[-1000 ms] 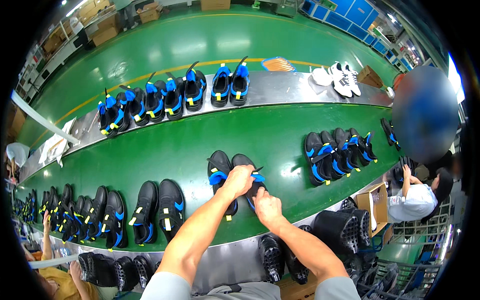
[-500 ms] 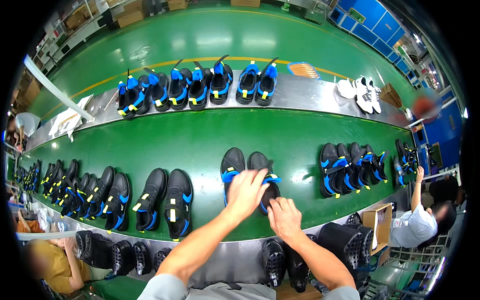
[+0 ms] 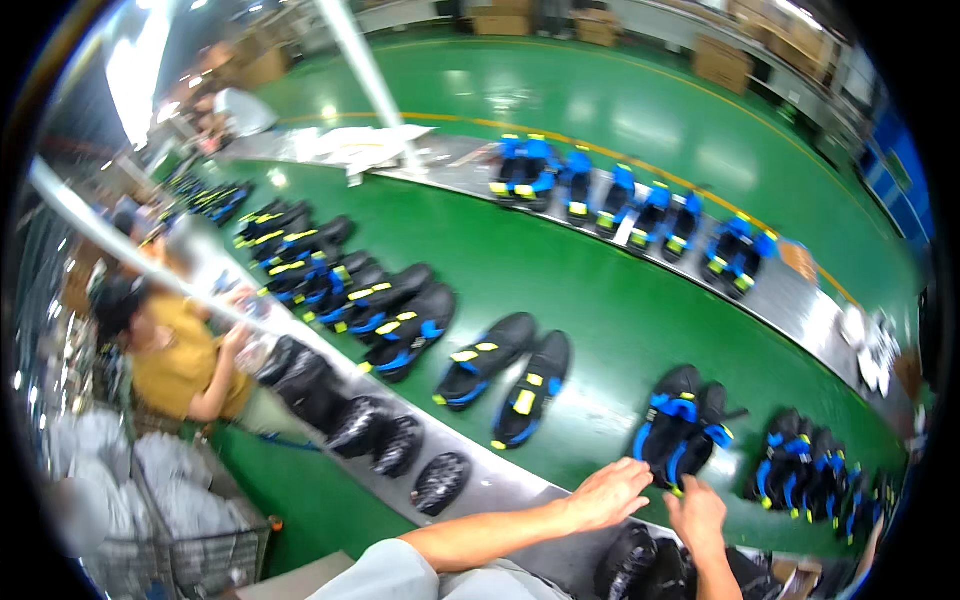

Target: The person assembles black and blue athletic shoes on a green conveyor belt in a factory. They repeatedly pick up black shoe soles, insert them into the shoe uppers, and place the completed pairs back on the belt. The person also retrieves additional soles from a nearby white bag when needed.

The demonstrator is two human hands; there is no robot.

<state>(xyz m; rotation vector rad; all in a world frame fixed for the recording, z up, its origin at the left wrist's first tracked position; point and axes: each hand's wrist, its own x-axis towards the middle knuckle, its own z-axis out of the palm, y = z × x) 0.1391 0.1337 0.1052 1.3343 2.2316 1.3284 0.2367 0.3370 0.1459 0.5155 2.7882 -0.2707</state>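
**Left grip released, right grip at the heel: hold unclear**

My left grip (image 3: 612, 494) is released: fingers stretched out, palm down, beside the heel of the left shoe (image 3: 672, 385). Can't tell if the fingertips touch it. My right grip (image 3: 688, 498) has its fingers curled at the heel of the right shoe (image 3: 712, 405); blur hides whether it's grasping anything.

Both shoes stand side by side on the green desk (image 3: 600, 300), near edge, toes away from me. Black with blue linings; a dark strap sticks out rightward from the right one.

Left of them: another black-blue pair (image 3: 533, 388), then a longer row (image 3: 400, 320). Right: a tight cluster of similar shoes (image 3: 790, 460). More line the far metal ledge (image 3: 800, 308). Co-worker in a mustard top (image 3: 170, 365) at far left.
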